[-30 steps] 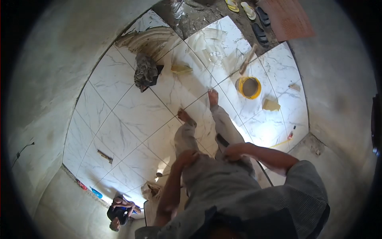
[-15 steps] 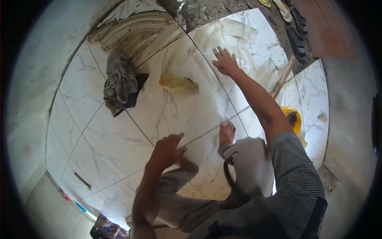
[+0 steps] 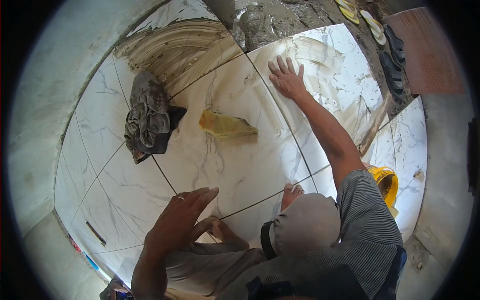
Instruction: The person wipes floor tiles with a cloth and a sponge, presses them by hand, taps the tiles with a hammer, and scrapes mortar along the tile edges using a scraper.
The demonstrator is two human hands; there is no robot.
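Observation:
My right hand (image 3: 288, 81) lies on the marbled white tile with its fingers spread, beside a smeared patch of grey-brown residue. Over my bent leg, my left hand (image 3: 182, 218) hangs with fingers stretched out, thumb apart and a ring showing; it holds nothing. Between and beyond my hands a yellow sponge-like piece (image 3: 227, 125) rests on the tile. To its left is a crumpled grey cloth (image 3: 149, 112) over something dark. Partly behind my right arm stands a yellow bucket (image 3: 385, 186).
Brown streaks (image 3: 175, 45) cover tiles at the upper left. Wet rough ground (image 3: 272, 22) borders the tiles, with sandals (image 3: 391, 70) near a reddish board (image 3: 425, 52). A wooden stick (image 3: 375, 125) lies right. Another person (image 3: 116, 290) is partly visible at the lower left.
From standing with both hands at my thighs, I have gone down low. My right hand has reached forward onto the tile; my left hand has opened beside my leg. The floor looks closer.

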